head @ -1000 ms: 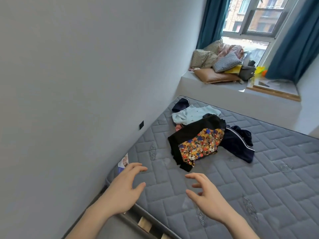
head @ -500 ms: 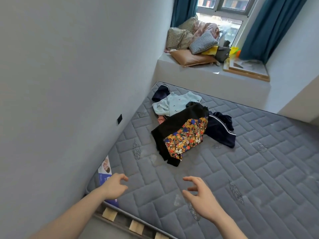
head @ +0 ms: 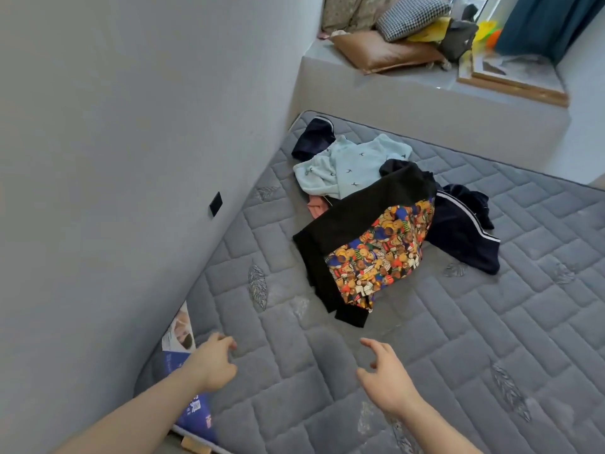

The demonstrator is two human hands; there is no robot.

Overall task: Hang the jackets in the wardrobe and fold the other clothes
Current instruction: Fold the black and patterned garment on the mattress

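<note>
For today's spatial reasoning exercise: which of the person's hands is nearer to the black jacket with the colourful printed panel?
Right. The right hand hovers over the mattress just below the jacket's cuff. The left hand is farther off, to the cuff's lower left, near the wall.

Home bedroom. Bare grey quilted mattress [head: 458, 339] fills the lower frame, loose clothes heaped mid-frame (black jacket with cartoon print [head: 370, 244] on top). Window seat [head: 425, 93] upper right, cushions [head: 386, 50] piled, teal curtain [head: 540, 24].
</note>
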